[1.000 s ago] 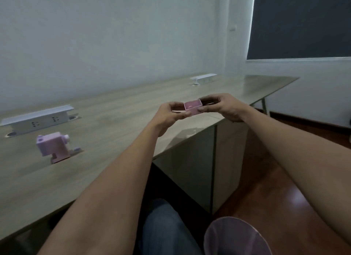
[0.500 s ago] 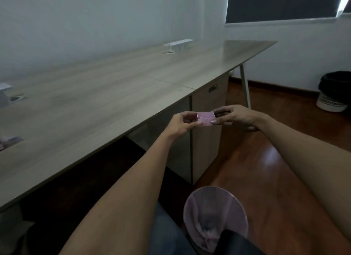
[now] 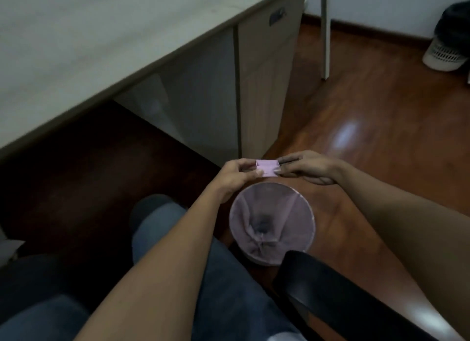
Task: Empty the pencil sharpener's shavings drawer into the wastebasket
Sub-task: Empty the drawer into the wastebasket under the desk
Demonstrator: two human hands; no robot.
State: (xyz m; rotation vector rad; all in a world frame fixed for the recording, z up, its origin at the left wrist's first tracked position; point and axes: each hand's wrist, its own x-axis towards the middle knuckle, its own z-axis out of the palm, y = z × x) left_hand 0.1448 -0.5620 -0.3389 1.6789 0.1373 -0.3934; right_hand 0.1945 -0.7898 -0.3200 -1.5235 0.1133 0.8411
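Both hands held the small pink drawer (image 3: 267, 168) between them in the air, above the far rim of the wastebasket (image 3: 271, 222). The left hand (image 3: 235, 176) pinched the drawer's left end between thumb and fingers, and the right hand (image 3: 309, 168) pinched its right end, with its other fingers stretched out flat. The drawer sat level with its open side up; its contents could not be made out. The wastebasket stood on the wooden floor (image 3: 376, 127), lined with a pale pink bag gathered at the bottom. It stood just beside the person's jeans-clad leg (image 3: 178, 239) and a black chair armrest (image 3: 330, 289). The desk (image 3: 101, 35) ran along the upper left with a cabinet (image 3: 264, 86) under its edge. A second bin (image 3: 447, 35) stood well apart by the far wall.
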